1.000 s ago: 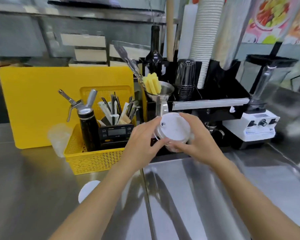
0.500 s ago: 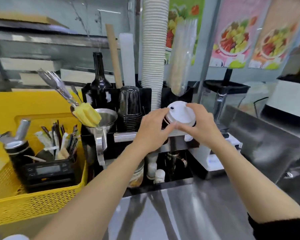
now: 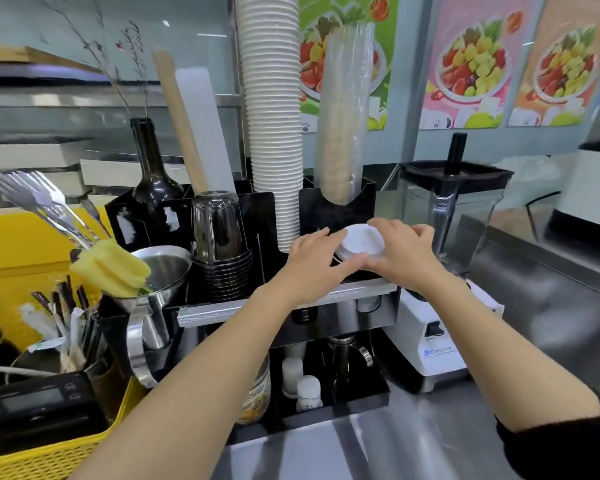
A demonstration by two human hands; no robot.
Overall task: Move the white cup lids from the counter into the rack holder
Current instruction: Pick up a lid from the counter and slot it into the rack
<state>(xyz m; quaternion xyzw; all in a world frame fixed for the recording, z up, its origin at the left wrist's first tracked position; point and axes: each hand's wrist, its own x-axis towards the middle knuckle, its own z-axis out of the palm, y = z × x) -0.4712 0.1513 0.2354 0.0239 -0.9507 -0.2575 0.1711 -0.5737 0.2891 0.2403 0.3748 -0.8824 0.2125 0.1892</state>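
Gripping the lids (image 3: 361, 244) from both sides, the left hand (image 3: 314, 263) and right hand (image 3: 404, 259) hold them over the rack (image 3: 336, 206) slot, where a tilted stack could jam or spill.

Left hand (image 3: 312, 261) and right hand (image 3: 404, 254) extended, fingers curled.

Lids (image 3: 362, 243) sit betw both hands, left hand (image 3: 314, 261) & right hand (image 3: 407, 256), at rack holder (image 3: 336, 209) front-right slot. Paper cup stack (image 3: 272, 116) just left; blender (image 3: 452, 209) right; basket (image 3: 49, 452) far left on counter (image 3: 534, 306).
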